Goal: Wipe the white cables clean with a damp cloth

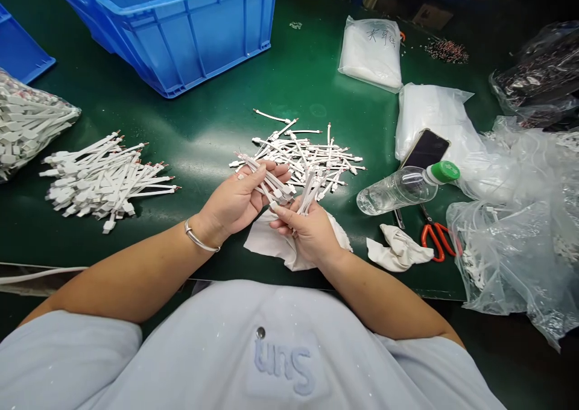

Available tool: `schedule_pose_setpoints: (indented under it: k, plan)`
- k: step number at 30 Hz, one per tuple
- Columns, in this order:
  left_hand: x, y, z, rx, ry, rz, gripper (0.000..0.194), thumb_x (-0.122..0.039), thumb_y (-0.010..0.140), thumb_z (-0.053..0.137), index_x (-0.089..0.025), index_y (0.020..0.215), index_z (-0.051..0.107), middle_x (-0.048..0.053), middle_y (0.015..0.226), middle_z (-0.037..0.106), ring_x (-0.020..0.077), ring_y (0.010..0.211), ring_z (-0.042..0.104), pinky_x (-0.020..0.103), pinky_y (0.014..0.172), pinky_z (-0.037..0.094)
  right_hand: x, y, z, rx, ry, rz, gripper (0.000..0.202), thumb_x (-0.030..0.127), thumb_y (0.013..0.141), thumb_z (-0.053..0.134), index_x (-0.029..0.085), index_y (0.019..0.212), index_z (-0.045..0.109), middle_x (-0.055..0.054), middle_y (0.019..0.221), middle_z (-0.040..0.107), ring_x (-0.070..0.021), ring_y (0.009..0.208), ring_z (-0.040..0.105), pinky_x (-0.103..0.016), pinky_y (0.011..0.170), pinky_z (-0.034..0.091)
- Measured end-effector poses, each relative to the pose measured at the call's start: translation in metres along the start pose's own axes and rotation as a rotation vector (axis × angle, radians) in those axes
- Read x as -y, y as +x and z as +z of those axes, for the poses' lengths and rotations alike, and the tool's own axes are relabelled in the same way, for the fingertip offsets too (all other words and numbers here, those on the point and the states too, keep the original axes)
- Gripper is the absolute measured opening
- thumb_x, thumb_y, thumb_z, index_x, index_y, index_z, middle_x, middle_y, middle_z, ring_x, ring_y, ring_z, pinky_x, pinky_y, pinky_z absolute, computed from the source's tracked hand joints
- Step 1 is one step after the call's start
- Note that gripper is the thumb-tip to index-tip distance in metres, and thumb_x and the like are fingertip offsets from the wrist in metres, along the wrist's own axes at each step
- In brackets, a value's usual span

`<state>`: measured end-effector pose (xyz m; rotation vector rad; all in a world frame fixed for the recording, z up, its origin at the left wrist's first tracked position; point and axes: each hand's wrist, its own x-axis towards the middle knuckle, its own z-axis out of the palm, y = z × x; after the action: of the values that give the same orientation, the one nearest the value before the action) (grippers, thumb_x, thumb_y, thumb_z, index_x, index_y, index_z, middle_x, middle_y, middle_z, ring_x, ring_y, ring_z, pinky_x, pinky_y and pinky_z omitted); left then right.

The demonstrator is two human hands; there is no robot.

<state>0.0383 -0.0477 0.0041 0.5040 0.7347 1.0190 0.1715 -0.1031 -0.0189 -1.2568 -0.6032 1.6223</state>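
Note:
My left hand [237,199] wears a bangle and holds a bundle of short white cables [270,181], the thumb laid across them. Close beside it, my right hand [312,229] is closed round a second bundle of white cables [310,192] that point up and away. The two hands nearly meet. Just beyond them lies a loose pile of the same white cables [307,151], some with bare copper-coloured ends. Under the right hand a white cloth [269,241] rests on the green table [212,120].
At left are another cable pile [99,178] and a full clear bag [27,120]. A blue crate [203,36] stands behind. On the right lie a water bottle [398,190], a phone [425,149], red-handled scissors [438,240], a crumpled cloth [398,250] and plastic bags [511,247].

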Motion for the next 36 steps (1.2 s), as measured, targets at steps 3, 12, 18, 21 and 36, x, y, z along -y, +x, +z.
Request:
schedule_pose_setpoints:
  k: [3, 12, 18, 21, 36]
  plan:
    - [0.0, 0.0, 0.001, 0.002, -0.011, -0.027, 0.02, -0.014, 0.095, 0.045, -0.011, 0.087, 0.064, 0.008, 0.1, 0.071, 0.0178, 0.098, 0.068, 0.039, 0.103, 0.046, 0.002, 0.001, 0.0, -0.015, 0.001, -0.047, 0.047, 0.031, 0.057, 0.086, 0.019, 0.069, 0.042, 0.008, 0.051, 0.056, -0.009, 0.05, 0.064, -0.013, 0.043, 0.046]
    - [-0.019, 0.026, -0.014, -0.161, -0.015, 0.067, 0.026, -0.015, 0.097, 0.039, -0.011, 0.081, 0.059, 0.008, 0.091, 0.071, 0.015, 0.087, 0.07, 0.032, 0.091, 0.053, 0.013, -0.005, -0.011, 0.035, -0.285, -0.156, 0.04, 0.038, 0.063, 0.08, 0.018, 0.073, 0.047, 0.005, 0.05, 0.061, -0.0076, 0.044, 0.058, -0.016, 0.044, 0.046]
    - [-0.027, 0.029, -0.02, -0.171, -0.007, 0.151, 0.022, -0.015, 0.096, 0.04, -0.012, 0.082, 0.056, 0.008, 0.091, 0.071, 0.0151, 0.087, 0.07, 0.031, 0.088, 0.054, 0.031, -0.025, -0.034, 0.081, -0.673, -0.085, 0.027, 0.033, 0.067, 0.074, 0.018, 0.073, 0.052, 0.004, 0.055, 0.06, -0.0119, 0.052, 0.061, -0.02, 0.047, 0.043]
    - [-0.026, 0.022, -0.015, -0.132, 0.031, 0.098, 0.019, -0.015, 0.095, 0.043, -0.011, 0.085, 0.059, 0.009, 0.094, 0.071, 0.0159, 0.087, 0.07, 0.033, 0.089, 0.054, 0.039, -0.02, -0.048, -0.063, -0.75, -0.184, 0.025, 0.034, 0.07, 0.073, 0.018, 0.074, 0.054, 0.005, 0.054, 0.057, -0.0082, 0.049, 0.054, -0.019, 0.049, 0.04]
    - [-0.008, 0.007, -0.001, -0.073, 0.074, 0.029, 0.022, -0.013, 0.096, 0.041, -0.011, 0.089, 0.062, 0.01, 0.1, 0.07, 0.0162, 0.095, 0.068, 0.033, 0.096, 0.051, 0.024, 0.016, -0.003, 0.321, -0.157, -0.005, 0.044, 0.047, 0.067, 0.078, 0.02, 0.092, 0.054, -0.001, 0.083, 0.064, -0.0117, 0.063, 0.066, -0.013, 0.035, 0.021]
